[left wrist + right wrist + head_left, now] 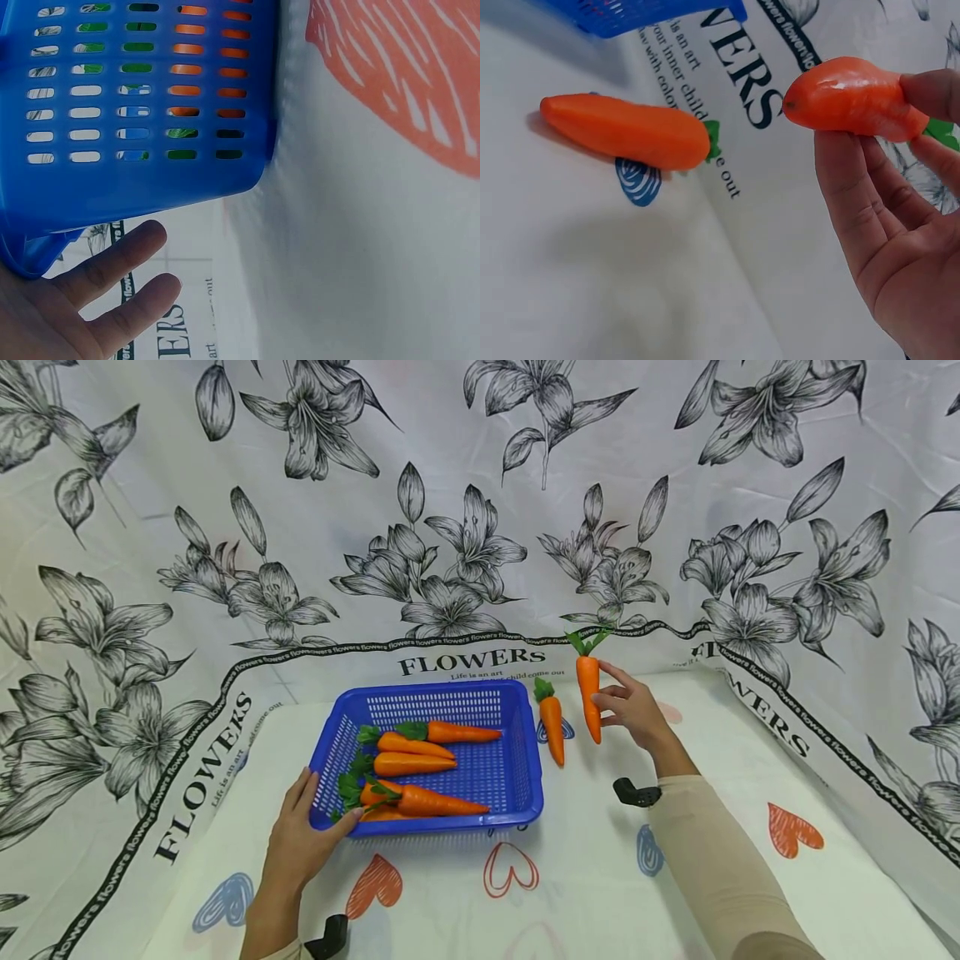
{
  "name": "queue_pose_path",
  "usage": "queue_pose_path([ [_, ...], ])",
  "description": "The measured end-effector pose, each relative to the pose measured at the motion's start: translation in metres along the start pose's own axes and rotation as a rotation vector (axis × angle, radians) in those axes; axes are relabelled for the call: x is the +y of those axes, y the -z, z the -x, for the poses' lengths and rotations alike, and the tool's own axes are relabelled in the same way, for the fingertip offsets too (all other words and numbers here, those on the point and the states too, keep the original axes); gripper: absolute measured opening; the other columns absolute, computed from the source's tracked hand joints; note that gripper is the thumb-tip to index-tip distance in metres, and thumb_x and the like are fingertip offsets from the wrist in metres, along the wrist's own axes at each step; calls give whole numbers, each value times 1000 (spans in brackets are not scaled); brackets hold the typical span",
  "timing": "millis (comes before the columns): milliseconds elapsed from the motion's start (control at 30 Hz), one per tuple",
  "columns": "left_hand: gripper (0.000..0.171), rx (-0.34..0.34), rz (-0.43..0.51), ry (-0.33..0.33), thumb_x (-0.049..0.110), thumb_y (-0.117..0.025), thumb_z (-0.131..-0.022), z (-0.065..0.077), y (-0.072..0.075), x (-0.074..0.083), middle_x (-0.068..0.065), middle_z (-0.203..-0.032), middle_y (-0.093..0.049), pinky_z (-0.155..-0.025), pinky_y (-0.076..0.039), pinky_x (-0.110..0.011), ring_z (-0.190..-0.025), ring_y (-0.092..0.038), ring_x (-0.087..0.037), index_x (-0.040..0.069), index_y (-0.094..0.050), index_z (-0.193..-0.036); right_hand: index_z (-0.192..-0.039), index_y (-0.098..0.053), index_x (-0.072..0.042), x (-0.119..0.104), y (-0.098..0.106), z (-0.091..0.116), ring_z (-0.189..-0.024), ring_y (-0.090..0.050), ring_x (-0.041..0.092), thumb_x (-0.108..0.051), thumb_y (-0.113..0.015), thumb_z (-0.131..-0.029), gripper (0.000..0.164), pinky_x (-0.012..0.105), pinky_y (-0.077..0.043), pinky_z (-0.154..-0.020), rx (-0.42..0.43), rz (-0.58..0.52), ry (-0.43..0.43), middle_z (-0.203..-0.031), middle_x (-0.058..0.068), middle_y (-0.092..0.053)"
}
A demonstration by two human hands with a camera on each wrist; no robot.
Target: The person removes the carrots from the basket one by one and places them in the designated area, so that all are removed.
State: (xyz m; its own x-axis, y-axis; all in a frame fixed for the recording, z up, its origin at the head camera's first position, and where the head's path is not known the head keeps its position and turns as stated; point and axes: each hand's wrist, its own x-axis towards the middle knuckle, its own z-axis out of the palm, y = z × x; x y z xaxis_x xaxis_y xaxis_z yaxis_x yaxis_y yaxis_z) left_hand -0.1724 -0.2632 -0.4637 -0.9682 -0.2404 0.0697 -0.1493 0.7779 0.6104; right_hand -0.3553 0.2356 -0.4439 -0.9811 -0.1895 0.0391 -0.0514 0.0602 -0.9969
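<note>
My right hand (636,710) pinches an orange carrot (588,693) with green leaves between thumb and fingers. It hangs upright, leaves at the top, apart from the table. In the right wrist view the held carrot (851,97) shows its rounded tip toward the camera. Left of it, a second carrot (551,727) lies on the cloth beside the basket. My left hand (303,831) rests at the near left corner of the blue plastic basket (534,760), thumb over the front rim. Two straight fingers (135,307) show outside the basket in the left wrist view. Several carrots (415,764) lie inside.
A white cloth with red and blue hearts (512,870) covers the table. Behind and at both sides hangs a flower-printed curtain (450,568). Black wrist-camera mounts (636,793) stick out from both forearms. The basket's right part has bare mesh.
</note>
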Motion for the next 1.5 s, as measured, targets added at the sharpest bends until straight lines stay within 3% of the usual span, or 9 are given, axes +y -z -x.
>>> queue_pose_path([
  [433,108,-5,-1,8,60,-70,-78,0,0,1,-12,-160,-6,-106,-18,-66,-138,-16,-48,8,-15,-155,-153,-32,-23,19,4,-2,-88,-63,28,-10,-62,-95,67,43,-57,-73,3,75,-70,-114,25,-57],
  [1233,109,-31,-10,32,62,-69,-78,1,2,1,-12,-160,-4,-106,-16,-66,-139,-14,-48,8,-14,-155,-151,-36,-20,51,3,-5,-89,-64,28,-12,-65,-92,66,42,-57,-74,37,74,-206,-114,21,-60],
  [1500,109,-34,-14,33,63,-68,-78,1,2,0,-11,-161,-3,-106,-16,-67,-139,-14,-48,9,-13,-155,-151,-35,-15,59,3,-6,-87,-64,26,-11,-65,-92,66,41,-57,-74,34,118,-235,-119,25,-57],
])
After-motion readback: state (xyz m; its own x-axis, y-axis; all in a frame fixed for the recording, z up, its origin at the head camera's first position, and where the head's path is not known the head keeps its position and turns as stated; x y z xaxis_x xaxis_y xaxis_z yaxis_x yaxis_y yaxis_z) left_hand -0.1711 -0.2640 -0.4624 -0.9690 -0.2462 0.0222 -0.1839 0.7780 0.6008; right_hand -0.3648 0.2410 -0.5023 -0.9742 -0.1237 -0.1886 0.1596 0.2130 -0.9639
